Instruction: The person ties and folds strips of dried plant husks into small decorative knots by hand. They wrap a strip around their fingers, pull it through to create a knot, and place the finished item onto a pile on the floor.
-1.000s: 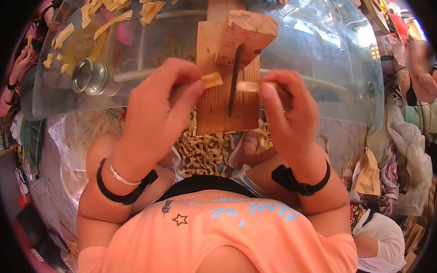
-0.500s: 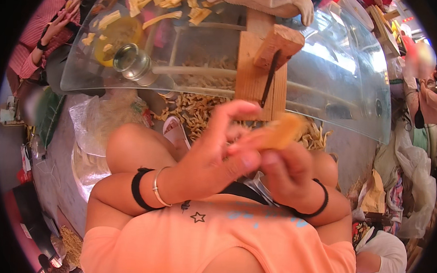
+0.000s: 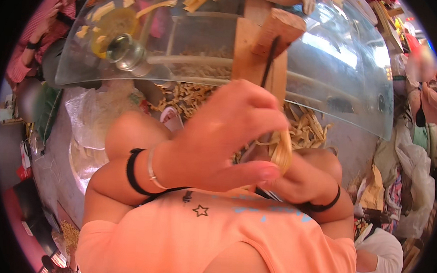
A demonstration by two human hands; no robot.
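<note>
My left hand (image 3: 223,134) is raised in front of my chest, fingers curved over and the thumb stretched out below. A pale yellow, ribbed piece (image 3: 282,154) runs from its fingertips down to the thumb tip, so the hand appears to hold it. Behind it, my right hand (image 3: 262,155) is mostly hidden, and its fingers cannot be seen; the right forearm passes just behind the piece. Beyond both hands stands a wooden board (image 3: 246,55) with an upright wooden block (image 3: 280,32) and a thin dark rod or blade (image 3: 269,63) slanting down from it.
A curved glass tabletop (image 3: 193,35) bears yellow pieces (image 3: 156,7) and a glass jar (image 3: 126,52); a yellow bowl (image 3: 98,41) shows beside the jar. Curled strips (image 3: 306,128) lie heaped on the floor past my knees. A person in a striped sleeve (image 3: 24,52) sits at left; plastic bags (image 3: 411,179) lie at right.
My left hand has moved up and forward, its fingers now bent over the yellow piece. The piece has turned from slanting to hanging nearly upright. My right hand has slipped behind the left.
</note>
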